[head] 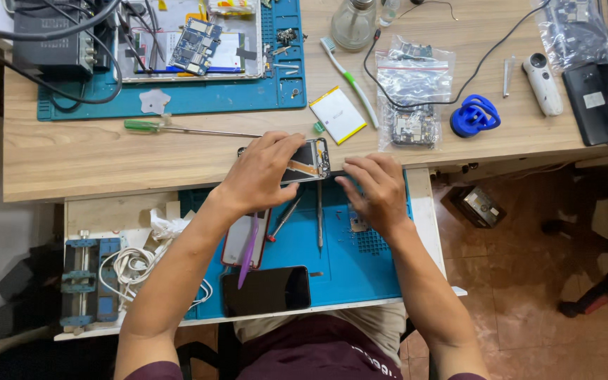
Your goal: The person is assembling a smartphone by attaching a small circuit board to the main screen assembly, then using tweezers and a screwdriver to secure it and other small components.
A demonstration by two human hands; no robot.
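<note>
My left hand (265,172) grips an opened phone body (309,159) by its left end, holding it at the desk's front edge with its inner parts facing up. My right hand (374,190) hovers just right of the phone over the blue work mat (346,264), fingers spread and curled down, holding nothing that I can see. Under my hands on the mat lie a red-tipped screwdriver (283,218) and a thin metal tool (319,214). A dark phone screen (267,290) lies near the mat's front edge, with a white phone cover (237,239) and a purple pry tool (249,252) beside it.
On the desk lie a green-handled screwdriver (177,129), a white battery (338,114), a toothbrush (350,79), bagged circuit boards (413,95), a blue suction cup (474,115) and a glass bottle (353,22). A second blue mat (177,98) carries an opened tablet. White cables (131,267) and a clamp jig (87,281) sit left.
</note>
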